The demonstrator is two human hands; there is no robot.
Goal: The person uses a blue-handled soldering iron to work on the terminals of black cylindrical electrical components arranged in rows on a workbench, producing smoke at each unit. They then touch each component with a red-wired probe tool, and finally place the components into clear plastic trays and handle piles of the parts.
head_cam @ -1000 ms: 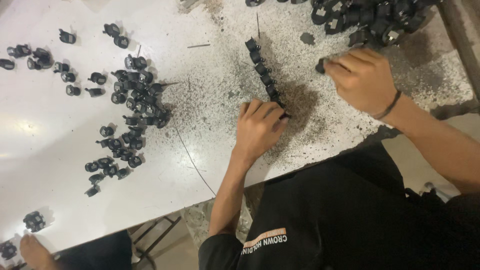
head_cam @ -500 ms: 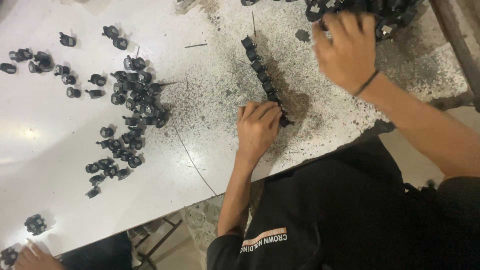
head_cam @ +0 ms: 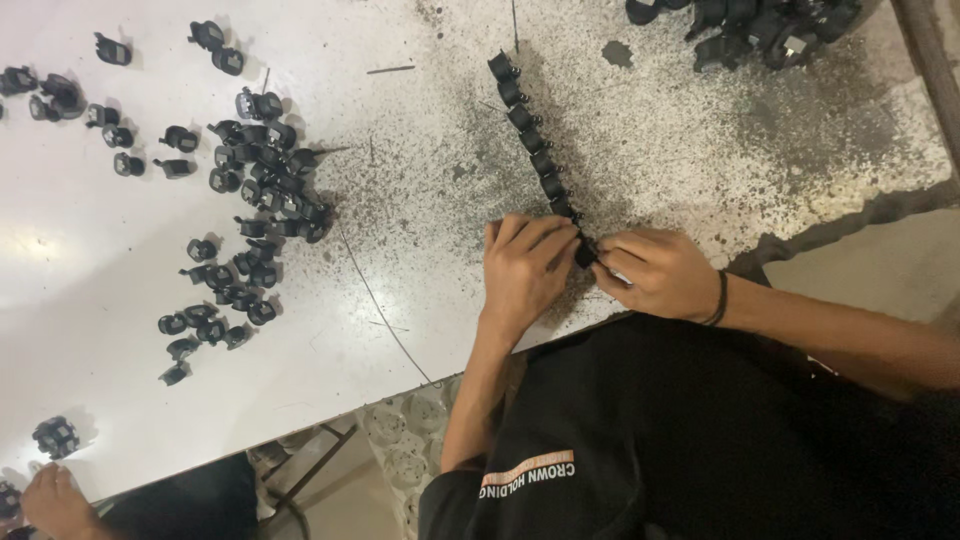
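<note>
Bare white tabletop (head_cam: 420, 250) lies open between the scattered small black plastic parts (head_cam: 262, 190) and the row of joined black parts (head_cam: 530, 130).

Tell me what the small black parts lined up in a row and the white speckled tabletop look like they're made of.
The small black parts in the row look like moulded plastic: uniform matte black with faint soft glints, though coated metal cannot be ruled out. The white tabletop looks like a smooth, slightly glossy painted or laminated sheet; it reflects light, and its coat is chipped into dark specks near both hands.

One head-worn camera looks steeply down, close over the table (head_cam: 420, 260).
</note>
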